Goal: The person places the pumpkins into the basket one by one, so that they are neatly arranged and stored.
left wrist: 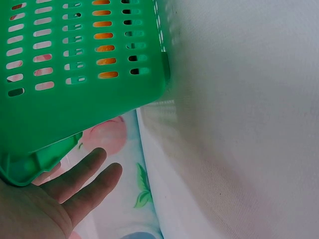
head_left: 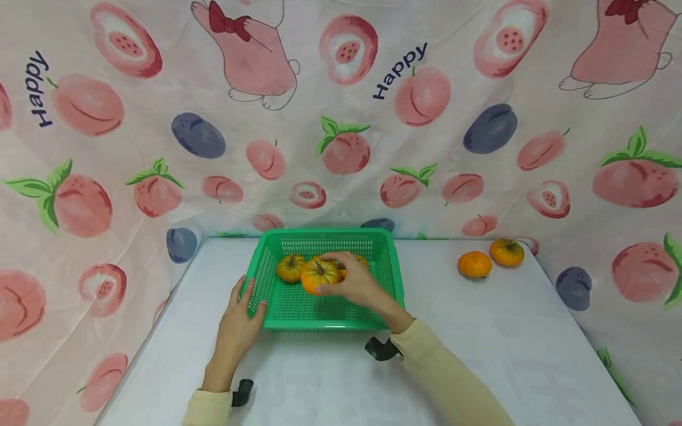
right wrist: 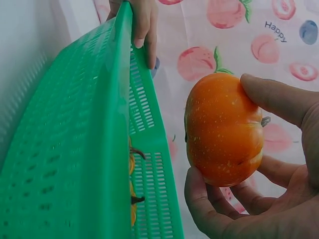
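Note:
A small orange-yellow pumpkin [head_left: 319, 276] is held by my right hand [head_left: 351, 281], thumb on one side and fingers on the other, above the green plastic basket [head_left: 325, 325]. The right wrist view shows the same pumpkin [right wrist: 224, 129] pinched, its stem facing the palm. Inside the basket, another small pumpkin [head_left: 290, 268] sits at the left, and one more [head_left: 362, 260] is partly hidden behind my right hand. My left hand [head_left: 238, 328] rests against the basket's left rim. In the left wrist view, two of its fingers [left wrist: 94, 191] extend straight, spread apart outside the wall.
Two more small pumpkins, one orange [head_left: 474, 264] and one yellow-orange [head_left: 507, 252], lie on the white table [head_left: 479, 355] at the back right. A fruit-printed cloth [head_left: 341, 106] hangs behind and beside the table. Each wrist wears a black camera mount [head_left: 381, 349].

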